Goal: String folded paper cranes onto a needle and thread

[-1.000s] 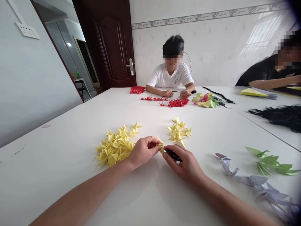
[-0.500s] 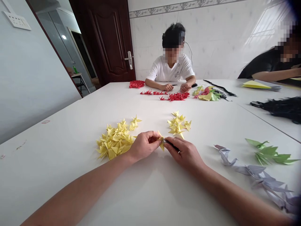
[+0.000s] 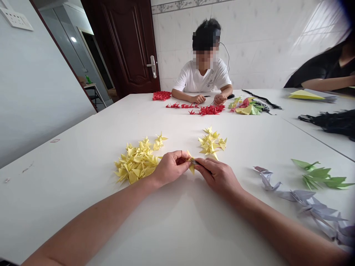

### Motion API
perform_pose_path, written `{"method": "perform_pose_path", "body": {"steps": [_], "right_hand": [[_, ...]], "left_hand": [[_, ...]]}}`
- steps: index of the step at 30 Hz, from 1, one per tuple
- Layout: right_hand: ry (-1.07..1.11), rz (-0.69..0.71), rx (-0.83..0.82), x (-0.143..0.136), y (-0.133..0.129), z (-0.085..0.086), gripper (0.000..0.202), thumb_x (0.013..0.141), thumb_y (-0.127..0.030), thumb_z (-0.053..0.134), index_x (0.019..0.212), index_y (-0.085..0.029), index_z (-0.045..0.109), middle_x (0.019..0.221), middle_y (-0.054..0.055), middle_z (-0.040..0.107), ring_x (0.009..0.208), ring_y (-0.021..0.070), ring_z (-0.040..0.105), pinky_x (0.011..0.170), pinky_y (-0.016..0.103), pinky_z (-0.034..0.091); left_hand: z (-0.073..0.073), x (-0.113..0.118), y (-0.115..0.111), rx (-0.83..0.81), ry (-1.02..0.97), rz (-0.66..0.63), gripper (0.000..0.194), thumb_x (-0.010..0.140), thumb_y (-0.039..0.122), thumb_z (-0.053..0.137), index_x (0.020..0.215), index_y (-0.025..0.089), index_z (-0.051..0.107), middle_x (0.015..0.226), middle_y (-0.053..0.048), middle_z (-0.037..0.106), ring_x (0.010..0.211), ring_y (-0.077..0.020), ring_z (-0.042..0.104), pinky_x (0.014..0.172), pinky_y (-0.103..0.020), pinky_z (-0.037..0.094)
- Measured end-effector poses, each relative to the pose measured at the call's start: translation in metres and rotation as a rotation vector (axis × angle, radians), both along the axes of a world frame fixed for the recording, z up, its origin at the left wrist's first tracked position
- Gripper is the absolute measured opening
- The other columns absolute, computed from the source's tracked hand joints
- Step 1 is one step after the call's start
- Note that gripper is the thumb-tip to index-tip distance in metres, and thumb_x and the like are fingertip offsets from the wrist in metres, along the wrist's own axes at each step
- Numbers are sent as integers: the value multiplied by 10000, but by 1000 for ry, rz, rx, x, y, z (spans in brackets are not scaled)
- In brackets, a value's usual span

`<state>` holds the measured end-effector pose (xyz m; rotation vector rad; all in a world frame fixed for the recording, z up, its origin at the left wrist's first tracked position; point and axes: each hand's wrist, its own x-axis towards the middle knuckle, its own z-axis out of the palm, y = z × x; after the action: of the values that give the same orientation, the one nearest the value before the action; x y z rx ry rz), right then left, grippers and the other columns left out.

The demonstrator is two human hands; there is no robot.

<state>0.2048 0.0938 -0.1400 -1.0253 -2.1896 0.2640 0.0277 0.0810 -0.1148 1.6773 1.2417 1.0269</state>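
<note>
Thumb and fingers of my left hand [image 3: 170, 168] pinch a small folded yellow paper crane [image 3: 192, 168] just above the table. My right hand [image 3: 219, 173] is closed around a slim dark tool with a metal tip [image 3: 195, 162], which touches the crane's middle; most of its handle is hidden by the fingers, so its kind is unclear. A heap of yellow paper cranes [image 3: 135, 162] lies just left of my left hand. Beyond my right hand sits a smaller group of yellow cranes [image 3: 210, 142].
Grey-white paper cranes [image 3: 307, 205] and green ones [image 3: 318, 175] lie at right on the white table [image 3: 111, 229]. Across it, a person in a white shirt [image 3: 203, 77] handles red cranes [image 3: 209, 109]. Black cords [image 3: 330, 123] and another person's arm [image 3: 327, 83] are at far right.
The view has shifted slightly, so the far side of the table sits a little higher. The tool's dark handle shows less now between my right fingers; both hands keep their grips.
</note>
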Motion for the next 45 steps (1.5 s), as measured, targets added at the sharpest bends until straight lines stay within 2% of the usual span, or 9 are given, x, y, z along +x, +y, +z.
{"method": "perform_pose_path", "body": {"steps": [7, 11, 17, 24, 27, 32, 35, 39, 45], "right_hand": [[12, -15, 17, 0, -1, -1, 286, 901, -314, 416, 967, -228, 680, 640, 16, 605, 563, 135, 553, 522, 219, 393], [13, -11, 1, 0, -2, 0, 269, 891, -317, 430, 973, -222, 668, 705, 34, 642, 603, 148, 579, 549, 234, 418], [204, -51, -77, -2, -4, 1, 228, 802, -365, 572, 951, -201, 626, 736, 30, 641, 587, 139, 574, 535, 238, 444], [203, 52, -31, -3, -3, -2, 149, 791, -229, 515, 847, -195, 649, 729, 50, 614, 617, 158, 573, 563, 267, 457], [243, 41, -49, -2, 0, -1, 135, 785, -222, 521, 810, -184, 648, 715, 46, 609, 617, 155, 570, 567, 262, 453], [479, -194, -100, 10, 17, 3, 163, 771, -310, 576, 812, -176, 660, 760, 42, 646, 681, 167, 584, 633, 275, 459], [674, -401, -207, 23, 34, 4, 245, 726, -390, 616, 818, -171, 678, 699, 25, 641, 608, 149, 553, 555, 258, 436], [774, -515, -261, 36, 50, 1, 269, 717, -403, 606, 810, -158, 668, 637, 11, 598, 487, 100, 453, 438, 223, 373], [787, -540, -339, 39, 53, -2, 266, 704, -394, 611, 801, -152, 664, 611, 1, 576, 449, 86, 438, 410, 211, 357]], "left_hand": [[1, 1, -1, -2, 8, -1, 141, 768, 279, 581, 808, 151, 623, 775, -27, 645, 720, -131, 593, 664, -230, 462], [0, 0, -1, 5, 34, 6, 148, 761, 277, 588, 825, 150, 628, 797, -34, 660, 735, -142, 607, 685, -244, 477], [3, -1, -1, -20, 61, -1, 157, 766, 291, 591, 840, 160, 637, 781, -28, 665, 707, -138, 606, 658, -240, 474], [5, 5, -8, -52, 142, -60, 188, 780, 295, 569, 862, 157, 666, 793, -49, 687, 706, -152, 620, 625, -240, 475], [7, 3, -8, -7, 192, -33, 207, 775, 300, 575, 901, 162, 661, 820, -52, 687, 693, -146, 620, 609, -234, 483], [26, -19, 4, 208, 342, 143, 212, 770, 254, 548, 926, 153, 651, 981, -74, 670, 767, -151, 618, 663, -245, 491], [41, -36, 9, 187, 464, 212, 246, 777, 286, 520, 943, 163, 654, 1003, -64, 667, 779, -162, 619, 683, -263, 491], [51, -48, 8, 42, 670, 164, 275, 748, 319, 536, 953, 191, 668, 1020, -42, 667, 811, -187, 624, 711, -278, 484], [50, -52, 7, -28, 773, 25, 313, 741, 319, 535, 1014, 221, 651, 1093, -31, 637, 941, -210, 600, 780, -276, 453]]}}
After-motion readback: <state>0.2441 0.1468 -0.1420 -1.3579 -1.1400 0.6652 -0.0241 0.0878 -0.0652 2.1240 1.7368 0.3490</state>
